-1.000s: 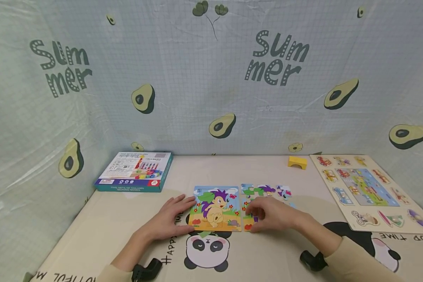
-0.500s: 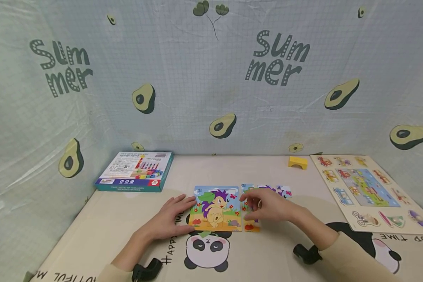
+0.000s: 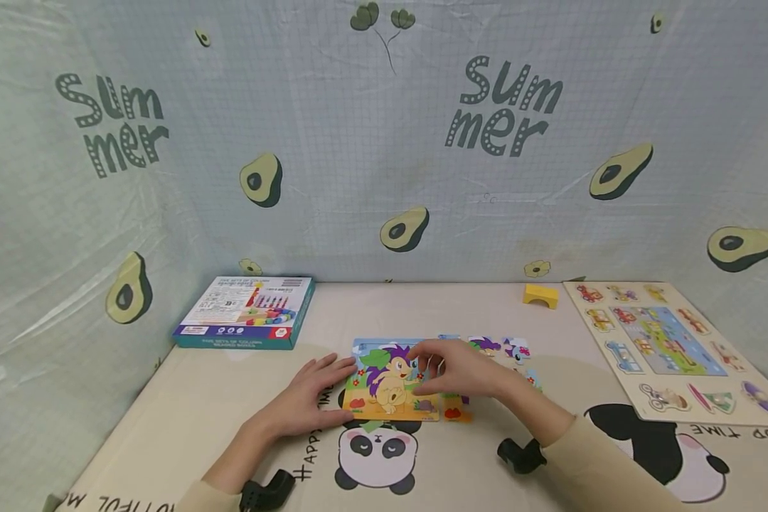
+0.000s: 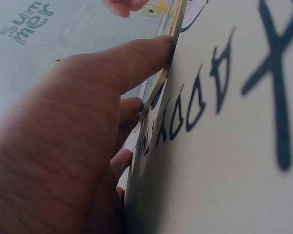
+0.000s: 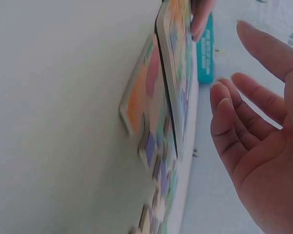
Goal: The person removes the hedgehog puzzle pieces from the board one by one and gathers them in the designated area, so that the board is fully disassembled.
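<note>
A square hedgehog picture puzzle (image 3: 392,398) lies in the middle of the table in the head view. My left hand (image 3: 310,395) rests at its left side, thumb and index fingertips on the edge, the other fingers spread on the cloth. Over the puzzle's right part hovers my right hand (image 3: 461,368), fingers loosely bent, thumb apart. The right wrist view shows nothing between the fingers of this right hand (image 5: 263,126). Right of the puzzle lie several loose puzzle pieces (image 3: 517,350), among them a corner piece with a red shape (image 3: 454,412); the hand hides some of them.
A flat teal-edged box (image 3: 243,313) lies at the back left. A yellow arch block (image 3: 540,295) stands at the back right, beside a large wooden picture board (image 3: 668,348). A printed cloth wall (image 3: 333,142) rises behind the table.
My right hand has moved left, from over the loose pieces to over the puzzle's right part, uncovering some pieces. My left hand has stayed in place.
</note>
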{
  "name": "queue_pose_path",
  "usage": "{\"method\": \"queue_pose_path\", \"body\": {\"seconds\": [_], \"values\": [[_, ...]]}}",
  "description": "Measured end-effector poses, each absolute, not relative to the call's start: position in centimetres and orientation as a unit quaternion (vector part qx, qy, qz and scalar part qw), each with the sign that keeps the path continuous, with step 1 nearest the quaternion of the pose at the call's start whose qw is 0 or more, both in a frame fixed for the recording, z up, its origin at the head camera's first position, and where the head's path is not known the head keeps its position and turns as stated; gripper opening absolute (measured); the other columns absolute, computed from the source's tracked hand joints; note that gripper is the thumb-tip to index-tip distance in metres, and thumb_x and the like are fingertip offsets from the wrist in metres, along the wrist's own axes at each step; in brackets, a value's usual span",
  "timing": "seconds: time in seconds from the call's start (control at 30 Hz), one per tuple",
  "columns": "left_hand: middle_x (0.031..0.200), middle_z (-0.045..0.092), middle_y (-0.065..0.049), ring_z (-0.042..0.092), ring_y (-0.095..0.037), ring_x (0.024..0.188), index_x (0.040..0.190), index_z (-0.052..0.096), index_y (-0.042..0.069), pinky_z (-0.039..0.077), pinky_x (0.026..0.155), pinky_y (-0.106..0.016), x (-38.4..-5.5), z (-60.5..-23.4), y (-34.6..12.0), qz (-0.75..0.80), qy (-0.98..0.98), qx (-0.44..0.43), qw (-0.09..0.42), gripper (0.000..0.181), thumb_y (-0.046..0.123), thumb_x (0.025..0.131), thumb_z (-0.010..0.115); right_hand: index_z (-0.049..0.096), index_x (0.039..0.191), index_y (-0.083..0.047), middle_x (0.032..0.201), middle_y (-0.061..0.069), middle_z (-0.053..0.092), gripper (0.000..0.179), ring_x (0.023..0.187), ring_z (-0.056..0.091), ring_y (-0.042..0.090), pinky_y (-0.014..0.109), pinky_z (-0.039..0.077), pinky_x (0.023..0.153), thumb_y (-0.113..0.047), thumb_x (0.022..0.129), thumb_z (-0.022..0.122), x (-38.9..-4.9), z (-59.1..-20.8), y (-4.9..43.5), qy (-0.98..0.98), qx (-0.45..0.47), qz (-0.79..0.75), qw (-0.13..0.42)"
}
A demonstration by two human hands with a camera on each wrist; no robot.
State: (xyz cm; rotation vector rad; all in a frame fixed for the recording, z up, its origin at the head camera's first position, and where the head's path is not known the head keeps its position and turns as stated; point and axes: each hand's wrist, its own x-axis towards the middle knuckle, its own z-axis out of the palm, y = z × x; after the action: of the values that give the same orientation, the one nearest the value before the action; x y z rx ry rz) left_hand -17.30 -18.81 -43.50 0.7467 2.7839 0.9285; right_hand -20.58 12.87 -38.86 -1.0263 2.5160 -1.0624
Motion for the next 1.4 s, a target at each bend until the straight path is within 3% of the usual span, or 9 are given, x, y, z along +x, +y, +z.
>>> {"method": "queue_pose_path", "body": {"seconds": [0.53, 0.9, 1.2, 1.4], "values": [[0.158, 0.041, -0.001, 0.017, -0.035, 0.151, 0.15, 0.051, 0.018, 0.009, 0.118, -0.065, -17.2, -43.5, -19.0, 0.309, 0.917, 0.248, 0.058, 0.078, 0.053, 0.084, 0.073, 0.067, 0.124, -0.01, 0.091, -0.003, 0.061, 0.046, 0.076, 0.056, 0.013, 0.024, 0.052, 0.065, -0.026, 0.084, 0.084, -20.9, -39.9, 9.1, 0.868, -0.332, -0.329, 0.164], [0.158, 0.04, 0.001, 0.016, -0.034, 0.151, 0.15, 0.051, 0.02, 0.01, 0.117, -0.066, -17.3, -43.4, -19.0, 0.308, 0.919, 0.239, 0.06, 0.079, 0.054, 0.083, 0.073, 0.068, 0.119, -0.011, 0.09, -0.008, 0.06, 0.044, 0.084, 0.056, 0.013, 0.025, 0.051, 0.077, -0.03, 0.084, 0.084, -20.5, -39.6, 8.5, 0.885, -0.325, -0.286, 0.17], [0.158, 0.04, 0.001, 0.016, -0.036, 0.151, 0.151, 0.05, 0.022, 0.013, 0.114, -0.07, -17.3, -43.5, -18.9, 0.311, 0.919, 0.234, 0.061, 0.08, 0.054, 0.082, 0.073, 0.068, 0.117, -0.011, 0.089, -0.007, 0.059, 0.041, 0.084, 0.055, 0.013, 0.025, 0.05, 0.077, -0.031, 0.084, 0.084, -20.4, -39.6, 8.5, 0.892, -0.324, -0.269, 0.166], [0.158, 0.041, 0.001, 0.017, -0.034, 0.151, 0.15, 0.051, 0.019, 0.01, 0.117, -0.065, -17.3, -43.5, -18.9, 0.308, 0.918, 0.243, 0.057, 0.079, 0.054, 0.083, 0.073, 0.07, 0.113, -0.012, 0.09, -0.008, 0.059, 0.036, 0.084, 0.055, 0.013, 0.025, 0.051, 0.076, -0.03, 0.085, 0.083, -20.3, -39.7, 8.6, 0.886, -0.333, -0.277, 0.163]]}}
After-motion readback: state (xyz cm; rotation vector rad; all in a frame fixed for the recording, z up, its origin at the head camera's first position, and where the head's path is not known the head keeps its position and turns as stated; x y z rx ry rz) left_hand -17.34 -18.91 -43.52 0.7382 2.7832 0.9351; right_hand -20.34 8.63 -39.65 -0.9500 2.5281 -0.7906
